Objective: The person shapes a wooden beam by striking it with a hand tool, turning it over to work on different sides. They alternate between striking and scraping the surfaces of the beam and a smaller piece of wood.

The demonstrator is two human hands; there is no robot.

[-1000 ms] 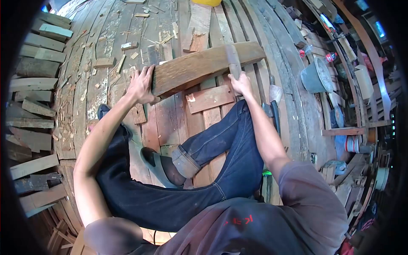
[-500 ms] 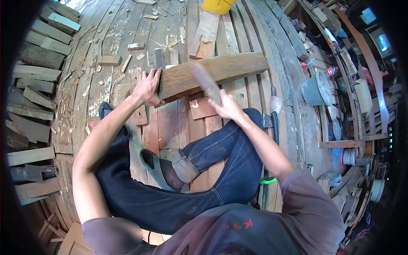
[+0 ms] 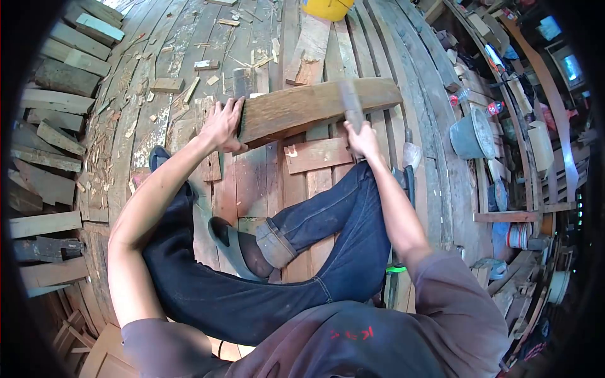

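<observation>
A thick, slightly curved piece of wood (image 3: pixel 290 108) lies crosswise in front of my legs, its left end lower in view than its right. My left hand (image 3: pixel 224 127) grips that left end, fingers over the top edge and thumb below. In my closed right hand (image 3: pixel 363 140) is a narrow, flat grey-brown bar (image 3: pixel 351 104), smeared by motion. It overlaps the right half of the wood, and I cannot tell what kind of tool it is. Under the wood a reddish board (image 3: pixel 318 155) rests on the floor planks.
Stacked timber pieces (image 3: pixel 60 97) line the left side. Offcuts and chips litter the plank floor around a small block (image 3: pixel 167 85). A yellow bucket (image 3: pixel 328 7) stands at the far side, a grey bucket (image 3: pixel 471 135) at right. A wooden-handled tool (image 3: pixel 411 152) lies beside my right knee.
My right hand has slid the bar rightward along the wood, from near its middle toward its right end. My left hand keeps its grip on the left end.
</observation>
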